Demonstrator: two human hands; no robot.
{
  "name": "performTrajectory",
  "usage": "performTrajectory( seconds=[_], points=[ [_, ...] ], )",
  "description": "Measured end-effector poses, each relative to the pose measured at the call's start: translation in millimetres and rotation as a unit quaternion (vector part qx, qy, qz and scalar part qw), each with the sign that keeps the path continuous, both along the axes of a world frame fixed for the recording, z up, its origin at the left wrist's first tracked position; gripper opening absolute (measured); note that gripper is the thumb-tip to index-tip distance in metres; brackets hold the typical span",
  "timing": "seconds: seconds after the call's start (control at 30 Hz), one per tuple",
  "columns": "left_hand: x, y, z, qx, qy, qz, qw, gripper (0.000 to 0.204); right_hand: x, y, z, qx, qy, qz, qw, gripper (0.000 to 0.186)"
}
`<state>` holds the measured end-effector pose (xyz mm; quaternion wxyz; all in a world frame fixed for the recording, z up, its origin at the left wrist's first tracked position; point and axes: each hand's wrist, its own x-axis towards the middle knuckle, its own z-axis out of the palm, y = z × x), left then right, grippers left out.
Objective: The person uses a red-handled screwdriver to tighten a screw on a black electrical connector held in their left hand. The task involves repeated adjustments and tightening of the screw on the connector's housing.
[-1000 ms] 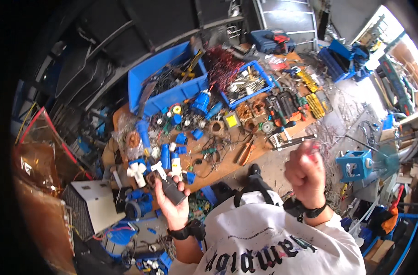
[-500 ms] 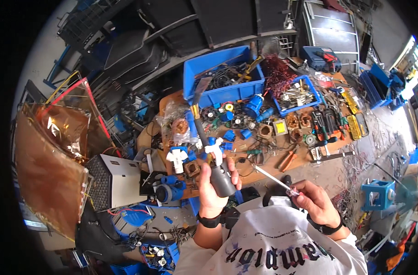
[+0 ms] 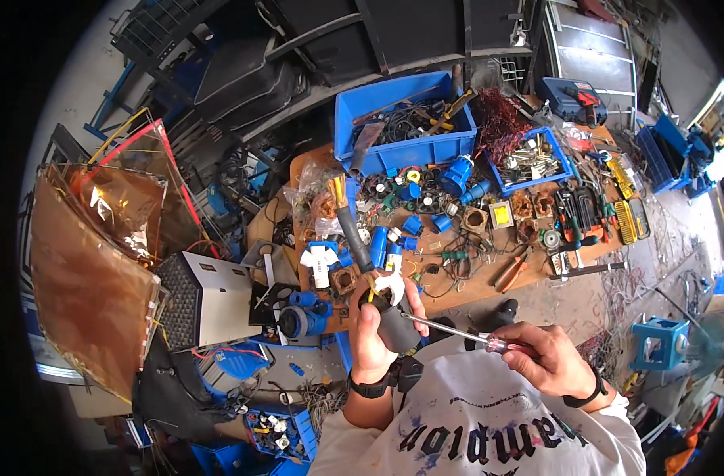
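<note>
Left grip (image 3: 371, 345): fingers and thumb clamped around a black housing (image 3: 397, 330), held tilted in front of the body, above the near edge of the tabletop (image 3: 465, 297). At the housing's upper end, a white fitting (image 3: 391, 285). Rising from there toward upper left, a thick black cable (image 3: 352, 234), its far end stripped to yellowish strands (image 3: 337, 190).

Right grip (image 3: 554, 358): closed on the handle of a screwdriver (image 3: 449, 327); handle clear and reddish, shaft pointing left, tip at the housing's side. Whether the tip touches cannot be told.

On each wrist, a black band. Behind both forearms, a white shirt (image 3: 473, 397) with dark lettering.

On the tabletop, left of the cable: one white connector (image 3: 321, 266). Beyond the grips: orange-handled pliers (image 3: 511, 272), lying aslant near the front edge; a square piece with a yellow face (image 3: 501, 214); a blue tray (image 3: 536, 185) of small metal parts; a large blue bin (image 3: 413, 151) of cables and tools; between these two, a red tangle (image 3: 501, 123).

Left of the tabletop: a white case (image 3: 223, 289) with a dark textured side.
</note>
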<state>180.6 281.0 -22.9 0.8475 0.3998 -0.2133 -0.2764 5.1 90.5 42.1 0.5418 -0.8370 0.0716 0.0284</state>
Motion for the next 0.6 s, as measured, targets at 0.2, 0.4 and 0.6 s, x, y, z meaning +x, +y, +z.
performTrajectory(
  seconds=[0.2,0.4,0.6],
  points=[
    [-3,-6,10,0.071,-0.048,0.050,0.995,0.069,-4,-8,10,0.019,0.012,-0.009,1.000,0.028],
    [2,-13,12,0.100,-0.111,0.059,0.987,0.070,-7,-23,25,0.034,0.045,0.022,0.998,0.029],
    [3,-18,9,0.098,-0.188,0.078,0.974,0.061,-6,-38,26,0.147,0.121,0.061,0.980,0.030]
  ],
)
